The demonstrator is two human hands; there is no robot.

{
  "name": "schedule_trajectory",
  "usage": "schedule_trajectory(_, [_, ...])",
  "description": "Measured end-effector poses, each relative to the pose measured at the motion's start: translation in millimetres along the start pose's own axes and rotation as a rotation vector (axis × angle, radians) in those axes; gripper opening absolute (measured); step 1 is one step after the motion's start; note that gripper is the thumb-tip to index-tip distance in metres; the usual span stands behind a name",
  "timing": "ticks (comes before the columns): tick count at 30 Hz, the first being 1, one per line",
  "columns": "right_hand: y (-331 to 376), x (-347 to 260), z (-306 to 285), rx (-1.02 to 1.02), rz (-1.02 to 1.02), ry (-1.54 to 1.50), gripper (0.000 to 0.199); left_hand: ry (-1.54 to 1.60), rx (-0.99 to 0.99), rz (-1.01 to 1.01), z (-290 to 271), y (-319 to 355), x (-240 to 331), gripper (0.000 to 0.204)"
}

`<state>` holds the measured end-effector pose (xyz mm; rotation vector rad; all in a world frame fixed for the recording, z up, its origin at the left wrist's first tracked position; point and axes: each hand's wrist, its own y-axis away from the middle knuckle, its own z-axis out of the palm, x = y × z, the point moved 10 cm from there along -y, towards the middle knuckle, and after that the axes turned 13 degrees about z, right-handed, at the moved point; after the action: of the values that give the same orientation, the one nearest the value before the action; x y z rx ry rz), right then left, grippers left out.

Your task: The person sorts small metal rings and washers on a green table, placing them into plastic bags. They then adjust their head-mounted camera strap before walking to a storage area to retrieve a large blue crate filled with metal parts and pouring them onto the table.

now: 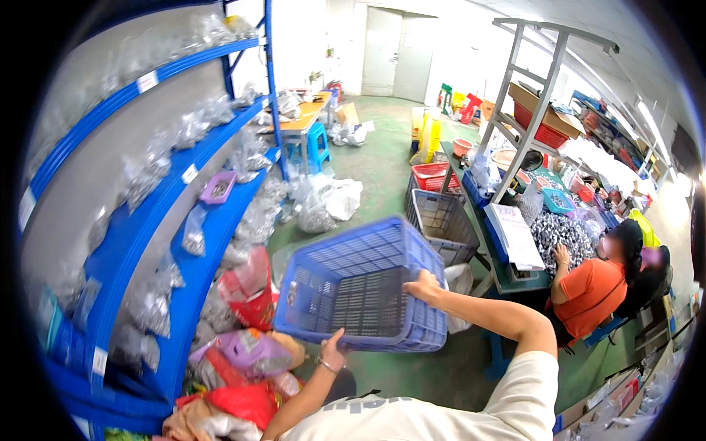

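A blue plastic crate (434,323) with slotted sides hangs tilted in front of me, its open top facing me and nothing visible inside. My right hand (422,287) is closed over its right rim. At the near lower edge, my left hand (333,353) grips the rim with the thumb on top; a bracelet circles that wrist. Below and left of the crate lie filled bags, among them a purple bag (254,353) and a red bag (250,290).
Blue shelving (213,162) holding clear bags of parts runs along the left. A grey crate (445,220) and a red crate (434,176) stand beyond the blue crate. On the right, a person in orange (596,290) sits at a green worktable (522,283) heaped with small parts.
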<state>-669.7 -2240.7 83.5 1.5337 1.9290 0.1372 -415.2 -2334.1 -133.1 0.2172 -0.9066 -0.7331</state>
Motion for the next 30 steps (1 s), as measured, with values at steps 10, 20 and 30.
schedule_trajectory(10, [-307, -228, -94, 0.148, -0.171, 0.013, 0.059, -0.028, -0.115, 0.028, 196, -315, 75, 0.022])
schedule_trajectory(20, [-580, -377, -231, 0.295, -0.249, -0.201, 0.049, 0.043, -0.115, 0.032, 440, -643, 89, 0.022])
schedule_trajectory(30, [-938, -542, -294, 0.295, -0.282, -0.104, 0.049, 0.125, 0.025, -0.017, 607, -951, 91, 0.019])
